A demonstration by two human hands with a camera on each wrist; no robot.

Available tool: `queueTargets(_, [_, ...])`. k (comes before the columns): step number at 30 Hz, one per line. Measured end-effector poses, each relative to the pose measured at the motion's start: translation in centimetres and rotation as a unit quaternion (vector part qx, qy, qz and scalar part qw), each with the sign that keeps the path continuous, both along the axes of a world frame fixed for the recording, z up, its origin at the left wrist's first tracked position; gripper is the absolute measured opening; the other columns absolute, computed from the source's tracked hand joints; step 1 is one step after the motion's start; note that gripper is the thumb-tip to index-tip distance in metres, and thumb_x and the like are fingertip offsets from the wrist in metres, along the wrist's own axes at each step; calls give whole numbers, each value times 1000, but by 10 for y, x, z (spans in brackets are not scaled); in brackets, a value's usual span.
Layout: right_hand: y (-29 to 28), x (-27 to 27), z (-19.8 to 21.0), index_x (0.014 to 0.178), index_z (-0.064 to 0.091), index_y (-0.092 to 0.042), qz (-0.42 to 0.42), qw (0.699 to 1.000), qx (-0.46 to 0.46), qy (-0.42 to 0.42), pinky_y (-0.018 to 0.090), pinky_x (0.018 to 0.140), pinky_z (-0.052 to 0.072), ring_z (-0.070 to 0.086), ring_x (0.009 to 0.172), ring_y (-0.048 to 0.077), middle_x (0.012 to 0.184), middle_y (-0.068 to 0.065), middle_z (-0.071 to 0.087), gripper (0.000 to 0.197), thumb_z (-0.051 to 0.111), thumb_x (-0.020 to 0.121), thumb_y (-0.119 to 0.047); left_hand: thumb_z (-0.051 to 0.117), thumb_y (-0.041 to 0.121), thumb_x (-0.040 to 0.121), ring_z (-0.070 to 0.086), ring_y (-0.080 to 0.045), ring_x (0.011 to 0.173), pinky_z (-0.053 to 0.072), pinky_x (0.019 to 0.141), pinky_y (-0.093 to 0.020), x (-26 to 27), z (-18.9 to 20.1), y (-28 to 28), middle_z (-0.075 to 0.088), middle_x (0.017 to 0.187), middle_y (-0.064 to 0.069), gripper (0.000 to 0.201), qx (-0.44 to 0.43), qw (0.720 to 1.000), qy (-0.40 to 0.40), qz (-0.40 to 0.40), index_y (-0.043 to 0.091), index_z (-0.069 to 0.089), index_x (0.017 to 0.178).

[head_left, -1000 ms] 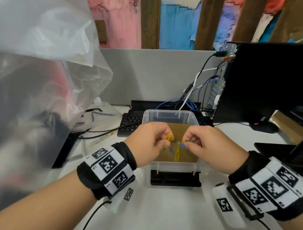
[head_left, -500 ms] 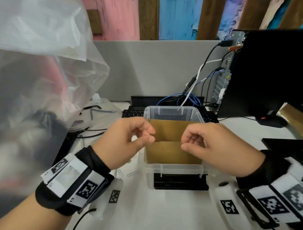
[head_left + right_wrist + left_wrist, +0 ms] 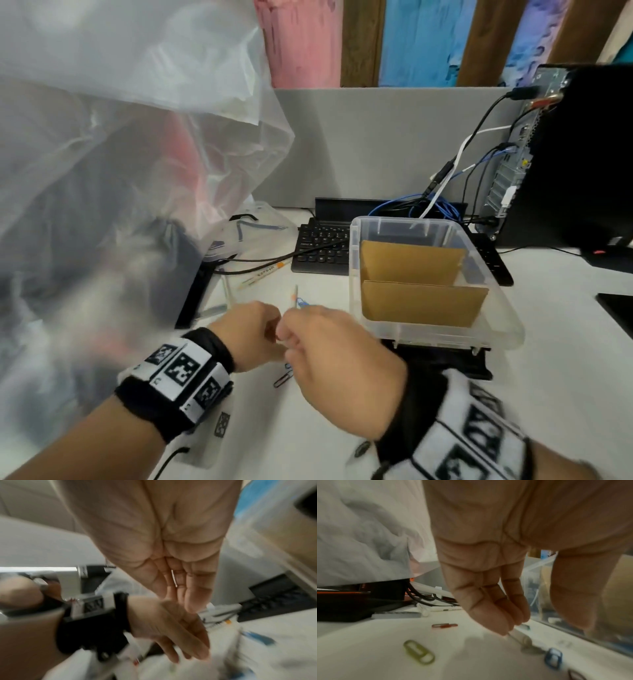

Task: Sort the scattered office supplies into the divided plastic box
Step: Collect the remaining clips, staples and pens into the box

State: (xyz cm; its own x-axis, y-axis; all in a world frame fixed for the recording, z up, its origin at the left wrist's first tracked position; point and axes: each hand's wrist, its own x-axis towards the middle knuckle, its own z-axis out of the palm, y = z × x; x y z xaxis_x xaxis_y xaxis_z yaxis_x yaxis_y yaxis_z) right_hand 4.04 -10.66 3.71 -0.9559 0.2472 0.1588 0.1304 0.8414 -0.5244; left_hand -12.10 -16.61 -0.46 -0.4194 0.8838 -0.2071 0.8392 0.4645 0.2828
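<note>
My left hand (image 3: 488,601) fingers bunched over paper clips (image 3: 419,651) on desk (image 3: 548,394), my right hand (image 3: 339,363) grip unclear, blurred, clear divided box (image 3: 507,322) just right, plastic bag (image 3: 120,171) crowding left, keyboard (image 3: 322,250) behind.

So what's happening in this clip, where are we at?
A person is sorting paper clips into the box, which has cardboard dividers. Both hands are down at the desk left of the box. The left hand reaches its fingers down to a clip lying there; a green clip, a red clip and a blue clip lie loose nearby. The right hand is blurred and open, holding nothing visible.
</note>
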Motion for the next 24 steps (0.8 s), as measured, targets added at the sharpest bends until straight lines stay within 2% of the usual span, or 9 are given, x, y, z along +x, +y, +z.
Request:
queueTargets(2, [-2,-18,-25,117,53,-7,-29,993,19,-110,28,85,39,52,106,28,117,11,48,29,46,89,-2,55,46,64,55,-16,77,40,65,-23,4,-7,-1,51,70,11,21,-48,999,10,-10,26,46,67])
queueTargets(3, [0,-26,-34,120,51,-6,-50,986,26,-158,31,91,39,50,111,30,122,12,43,32,46,89,-2,58,43,67,54,-16,75,41,66,-23,7,-11,0,50,69,11,20,-65,998,10,-14,27,46,66])
queueTargets(5, [4,-38,-47,125,49,-5,-96,969,49,-222,35,98,38,43,118,30,131,14,35,35,42,90,-2,62,35,72,55,-16,71,44,64,-25,12,-17,2,55,68,7,14,-82,996,8,-13,22,56,71])
queueTargets(7, [9,-45,-53,127,48,-5,-125,957,64,-253,37,101,37,38,121,31,137,14,31,36,38,92,-3,61,32,75,57,-18,70,46,63,-25,18,-21,5,61,72,1,18,-85,996,7,-11,15,64,82])
queueTargets(11, [16,-49,-56,126,49,-6,-131,941,92,-299,39,99,40,40,121,33,132,14,38,35,39,93,-3,58,25,83,63,-23,85,43,66,-25,20,-28,10,67,92,-7,20,-88,996,20,-1,11,63,96])
queueTargets(14, [18,-50,-57,123,51,-5,-136,939,101,-300,39,95,42,46,118,34,127,15,44,33,40,92,-2,59,19,85,64,-25,94,50,75,-27,14,-33,9,68,103,-9,21,-89,996,13,8,9,65,101])
queueTargets(16, [19,-52,-58,122,52,-4,-135,939,102,-300,37,93,44,51,115,34,125,16,48,31,40,93,-2,57,16,87,63,-24,97,50,80,-29,12,-35,7,67,106,-9,21,-99,995,18,-2,7,66,104])
queueTargets(20, [23,-52,-56,120,53,-2,-129,935,120,-309,33,88,47,58,110,30,122,16,56,30,41,93,-1,51,10,90,61,-26,102,48,82,-28,8,-34,1,65,111,-11,22,-100,995,27,-14,4,65,106])
queueTargets(24, [30,-48,-58,120,53,-3,-133,934,112,-312,32,83,47,60,105,30,118,14,59,29,43,93,-4,48,11,92,60,-23,101,48,87,-28,-7,-29,-10,62,107,-5,16,-43,998,17,35,13,60,102])
